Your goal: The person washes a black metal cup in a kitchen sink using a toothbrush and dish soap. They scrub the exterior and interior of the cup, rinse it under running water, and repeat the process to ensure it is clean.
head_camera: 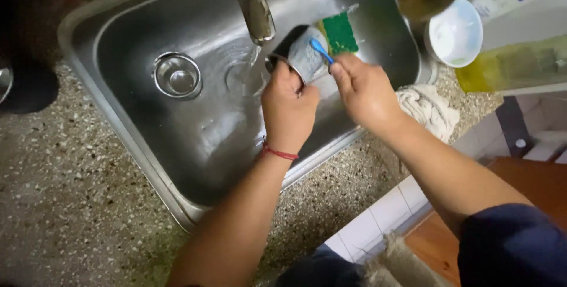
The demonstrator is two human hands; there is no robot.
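Observation:
My left hand [287, 107] grips a small metal cup [298, 51] by its rim, tilted over the steel sink [136, 27] beside the running tap [251, 3]. My right hand [363, 89] holds a blue-handled brush [322, 51] with its head inside the cup's mouth. A green and yellow sponge [339, 33] lies in the sink just behind the cup. A red string circles my left wrist.
The drain [177, 75] sits at the sink's left. A white bowl [455, 33] and a yellow-green bottle [511, 65] stand at the right, a crumpled cloth [428, 110] near them. Speckled stone counter [65, 204] surrounds the sink; a dark pot [23, 83] is at far left.

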